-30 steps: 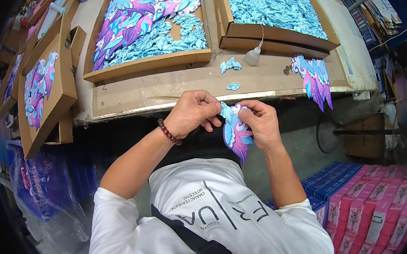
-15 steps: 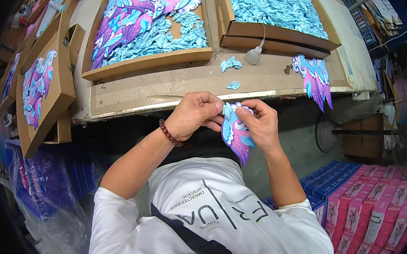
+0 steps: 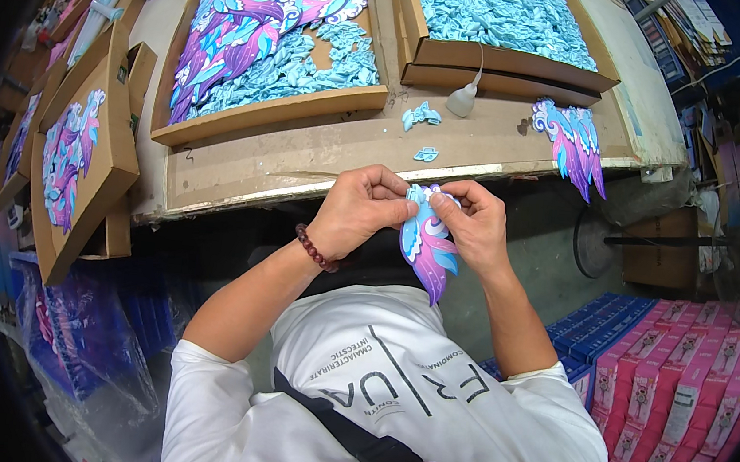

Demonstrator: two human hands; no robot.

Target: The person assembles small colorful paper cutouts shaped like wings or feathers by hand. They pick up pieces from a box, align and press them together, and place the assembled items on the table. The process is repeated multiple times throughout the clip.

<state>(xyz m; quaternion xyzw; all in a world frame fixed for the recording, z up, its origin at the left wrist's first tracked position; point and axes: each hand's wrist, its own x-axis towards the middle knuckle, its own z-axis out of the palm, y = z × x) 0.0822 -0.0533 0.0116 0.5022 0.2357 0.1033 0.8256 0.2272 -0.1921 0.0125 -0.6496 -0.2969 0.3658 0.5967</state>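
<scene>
A purple, pink and blue wing-shaped piece (image 3: 429, 256) hangs in front of me, its pointed tip downward. My right hand (image 3: 477, 228) pinches its upper right edge between thumb and fingers. At its upper left, my left hand (image 3: 356, 210) closes thumb and fingers on a small light-blue plastic piece (image 3: 415, 194) that lies against the wing. The fingertips hide part of where the two touch. On the bench ahead lie a few loose light-blue plastic pieces (image 3: 420, 116) and another single one (image 3: 426, 154).
An open carton (image 3: 276, 100) holds wing pieces and light-blue parts; a second carton (image 3: 511, 59) is full of light-blue parts. A white nozzle-tipped bottle (image 3: 461, 100) stands nearby. Stacked wings (image 3: 570, 143) overhang the bench edge (image 3: 303, 184). Pink boxes (image 3: 675, 394) are piled at right, a tilted carton (image 3: 94, 178) at left.
My left thumb has moved right and now presses over the small light-blue piece at the wing's edge. The wing has tilted slightly, its tip shifting a little left. My right hand keeps its hold.
</scene>
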